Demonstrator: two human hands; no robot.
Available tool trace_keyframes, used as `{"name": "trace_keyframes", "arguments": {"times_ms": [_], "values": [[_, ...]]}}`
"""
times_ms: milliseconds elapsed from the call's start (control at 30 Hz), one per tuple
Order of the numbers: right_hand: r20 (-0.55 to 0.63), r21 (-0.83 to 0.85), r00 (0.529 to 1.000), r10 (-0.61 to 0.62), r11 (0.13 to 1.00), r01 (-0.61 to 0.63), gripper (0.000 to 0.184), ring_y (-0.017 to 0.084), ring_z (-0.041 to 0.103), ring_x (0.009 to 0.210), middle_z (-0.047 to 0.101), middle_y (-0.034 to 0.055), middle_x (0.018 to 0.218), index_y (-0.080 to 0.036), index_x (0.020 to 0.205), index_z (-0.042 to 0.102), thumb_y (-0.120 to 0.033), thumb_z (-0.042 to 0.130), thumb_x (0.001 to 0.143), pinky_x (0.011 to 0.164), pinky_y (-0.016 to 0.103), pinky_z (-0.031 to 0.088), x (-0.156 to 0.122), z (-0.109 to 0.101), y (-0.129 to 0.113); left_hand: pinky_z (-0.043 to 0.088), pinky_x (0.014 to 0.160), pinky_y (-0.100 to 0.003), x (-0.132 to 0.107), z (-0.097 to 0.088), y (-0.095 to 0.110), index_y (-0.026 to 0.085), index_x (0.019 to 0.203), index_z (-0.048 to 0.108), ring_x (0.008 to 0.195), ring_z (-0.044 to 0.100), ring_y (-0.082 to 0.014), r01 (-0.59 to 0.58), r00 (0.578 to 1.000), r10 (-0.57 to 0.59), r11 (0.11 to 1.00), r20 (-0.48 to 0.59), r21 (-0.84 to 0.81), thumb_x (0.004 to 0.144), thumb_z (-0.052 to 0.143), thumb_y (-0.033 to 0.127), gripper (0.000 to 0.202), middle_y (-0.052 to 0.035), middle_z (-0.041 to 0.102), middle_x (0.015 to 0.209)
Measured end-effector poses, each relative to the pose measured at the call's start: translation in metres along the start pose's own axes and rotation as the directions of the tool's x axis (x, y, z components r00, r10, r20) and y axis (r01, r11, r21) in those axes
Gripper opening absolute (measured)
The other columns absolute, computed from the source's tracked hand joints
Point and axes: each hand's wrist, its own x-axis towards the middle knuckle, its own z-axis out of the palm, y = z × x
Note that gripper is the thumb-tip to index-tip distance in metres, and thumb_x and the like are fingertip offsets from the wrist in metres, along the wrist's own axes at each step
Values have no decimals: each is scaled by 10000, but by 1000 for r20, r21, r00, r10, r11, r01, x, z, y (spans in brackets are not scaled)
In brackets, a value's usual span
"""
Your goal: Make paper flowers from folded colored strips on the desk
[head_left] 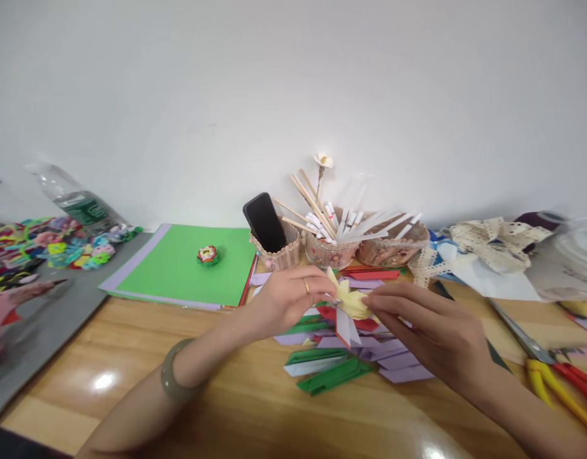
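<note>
Between my hands is a yellow folded-paper flower [354, 305], raised a little above the table, with white-and-red paper strips [347, 328] hanging below it. My left hand [293, 294], wearing a ring, pinches the flower's left side near the centre. On the right edge, the fingertips of my right hand [431, 322] grip a yellow petal. Folded strips of green paper [335, 375], purple paper [404, 364] and red paper lie under and around my hands. The fingers partly cover the flower.
Green paper sheets [178, 268] carry a small finished paper flower [207, 255]. Behind stand baskets holding a phone [264, 222], sticks and white tubes. Scissors [536, 357] lie at right beside lace ribbon [494, 245]. Colourful pipe-cleaner pieces [78, 245] and a plastic bottle [78, 201] are at left.
</note>
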Motion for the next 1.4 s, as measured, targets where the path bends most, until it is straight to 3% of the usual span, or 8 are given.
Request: {"name": "trace_keyframes", "arguments": {"times_ms": [400, 567, 733, 833, 900, 1067, 1200, 1400], "values": [[74, -179, 991, -111, 976, 122, 206, 113, 637, 669, 667, 29, 831, -230, 969, 584, -97, 490, 844, 543, 200, 480, -5, -5, 4, 491, 682, -234, 2, -6, 1, 121, 855, 599, 753, 598, -116, 50, 999, -50, 999, 16, -3, 817, 499, 85, 112, -86, 660, 804], [32, -75, 986, -166, 983, 168, 236, 123, 636, 661, 666, 19, 787, -235, 982, 558, -81, 533, 804, 558, 215, 492, 1, -15, -1, 488, 688, -248, 1, -8, -5, 113, 836, 620, 764, 604, -125, 148, 989, -149, 987, -7, -67, 814, 503, 87, 122, -90, 668, 791], [-124, 73, 976, 179, 983, -171, 185, 127, 609, 691, 644, 28, 795, -225, 913, 575, -81, 537, 803, 613, 232, 494, 11, -20, -5, 497, 664, -253, 0, -5, -12, 133, 794, 642, 772, 629, -138, 260, 958, -286, 915, -39, -310, 786, 568, 139, 75, -91, 679, 816], [-70, 165, 929, 363, 923, -348, 100, 155, 611, 746, 649, 36, 841, -221, 895, 599, -187, 529, 832, 632, 260, 507, 15, -17, -3, 510, 684, -274, -2, 2, -13, 131, 770, 630, 785, 637, -146, 234, 960, -279, 859, -32, -456, 778, 576, 125, 55, -93, 678, 809], [-20, 196, 917, 399, 901, -388, 111, 171, 616, 776, 651, 40, 848, -219, 860, 620, -237, 512, 845, 640, 277, 514, 16, -15, -2, 515, 685, -278, -3, 6, -12, 124, 757, 622, 786, 640, -148, 220, 966, -259, 846, -14, -486, 781, 569, 111, 59, -99, 676, 802], [63, 115, 949, 309, 942, -314, 133, 210, 602, 882, 627, 69, 932, -224, 893, 655, -265, 554, 818, 732, 352, 511, 14, -9, -4, 511, 752, -289, -5, 11, -9, 131, 784, 613, 839, 638, -144, 163, 986, -139, 914, 92, -372, 823, 492, 94, 132, -107, 682, 849], [130, 171, 953, 275, 940, -295, 106, 174, 632, 800, 658, 54, 886, -209, 887, 641, -222, 586, 797, 672, 289, 535, 9, -1, -10, 506, 770, -279, -6, 13, -5, 134, 818, 607, 857, 632, -142, 97, 989, -59, 949, 135, -299, 822, 467, 72, 153, -110, 674, 876], [-28, 53, 983, 179, 983, -177, 114, 160, 645, 735, 682, 54, 867, -212, 910, 633, -198, 570, 816, 633, 281, 536, 4, 3, -17, 503, 763, -302, -5, 23, 13, 137, 909, 596, 879, 611, -175, 248, 964, -263, 937, -31, -245, 743, 553, 96, 176, -113, 657, 910]]}}
